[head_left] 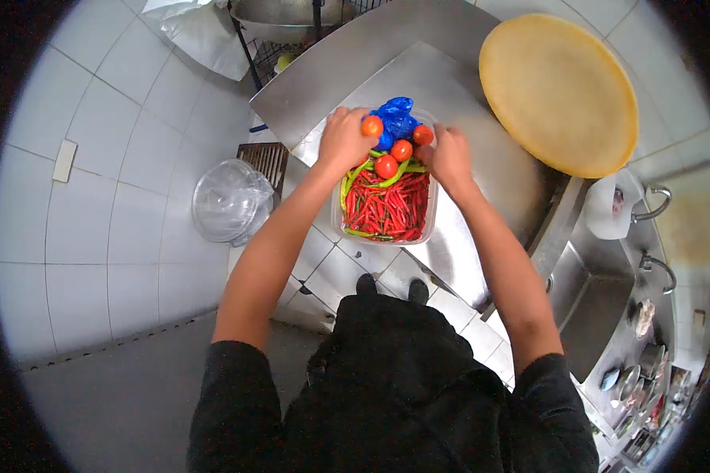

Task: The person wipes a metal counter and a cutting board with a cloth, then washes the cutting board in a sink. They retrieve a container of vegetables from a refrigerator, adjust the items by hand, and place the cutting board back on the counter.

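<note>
A clear plastic container [337, 206] sits at the front edge of the steel counter. Red chilies [386, 206] fill its near part, with several green chilies [394, 175] lying across them. Behind these is a crumpled blue plastic bag [398, 118]. My left hand [345, 142] is closed around a tomato [372, 126] at the container's far left. On the right side, my right hand [448, 159] has its fingers curled against another tomato [423, 135]. Two more tomatoes, an upper one [401, 150] and a lower one [386, 165], rest between my hands.
A round yellowed board [558, 94] leans at the back right. To the right are a steel sink [596, 315] and taps [653, 203]. A clear tub with plastic in it [230, 201] stands at left. Above it are a wire rack [272, 59] and a white sack [205, 35].
</note>
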The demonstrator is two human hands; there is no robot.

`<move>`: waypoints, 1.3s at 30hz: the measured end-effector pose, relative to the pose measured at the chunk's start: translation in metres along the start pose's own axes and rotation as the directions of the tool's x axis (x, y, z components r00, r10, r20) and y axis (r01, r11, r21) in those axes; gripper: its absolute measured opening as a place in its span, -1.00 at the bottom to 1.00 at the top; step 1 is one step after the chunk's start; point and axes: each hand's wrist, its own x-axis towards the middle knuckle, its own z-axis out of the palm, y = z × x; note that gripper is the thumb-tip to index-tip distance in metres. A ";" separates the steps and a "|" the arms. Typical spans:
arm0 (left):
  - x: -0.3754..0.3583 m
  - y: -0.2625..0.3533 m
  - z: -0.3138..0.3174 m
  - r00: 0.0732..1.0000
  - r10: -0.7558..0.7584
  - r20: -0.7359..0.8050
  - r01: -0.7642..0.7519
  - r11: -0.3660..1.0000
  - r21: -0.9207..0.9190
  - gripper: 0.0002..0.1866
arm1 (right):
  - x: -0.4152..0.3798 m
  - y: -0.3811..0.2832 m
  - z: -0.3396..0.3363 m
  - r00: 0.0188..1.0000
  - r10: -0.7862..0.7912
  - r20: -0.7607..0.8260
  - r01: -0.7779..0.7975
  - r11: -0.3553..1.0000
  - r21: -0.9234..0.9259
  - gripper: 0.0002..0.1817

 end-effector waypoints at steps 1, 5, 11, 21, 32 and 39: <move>-0.014 -0.008 -0.003 0.999 -0.013 -0.036 0.014 0.999 0.033 -0.51 | -0.019 0.004 -0.004 0.999 0.031 -0.029 -0.030 0.999 0.025 -0.61; -0.088 -0.038 -0.012 0.972 -0.225 -0.064 0.223 0.974 -0.026 -0.45 | -0.090 0.018 -0.015 0.963 0.214 0.162 -0.237 0.961 0.142 -0.44; -0.161 -0.052 0.009 0.777 -0.561 0.286 0.630 0.677 -0.381 -0.67 | -0.133 0.007 -0.021 0.831 0.335 0.445 -0.540 0.678 0.498 -0.55; -0.112 -0.056 -0.018 0.901 -0.434 -0.006 0.428 0.891 -0.152 -0.88 | -0.121 -0.023 0.025 0.853 0.398 0.337 -0.521 0.649 0.554 -0.67; -0.049 -0.166 -0.011 0.875 -0.478 -0.076 0.457 0.868 -0.195 -0.76 | -0.042 -0.057 0.069 0.947 0.191 0.259 -0.302 0.806 0.509 -0.70; -0.070 -0.139 -0.020 0.910 -0.357 -0.209 0.295 0.914 -0.278 -0.63 | -0.049 0.077 -0.036 0.924 0.380 -0.043 -0.315 0.820 0.478 -0.74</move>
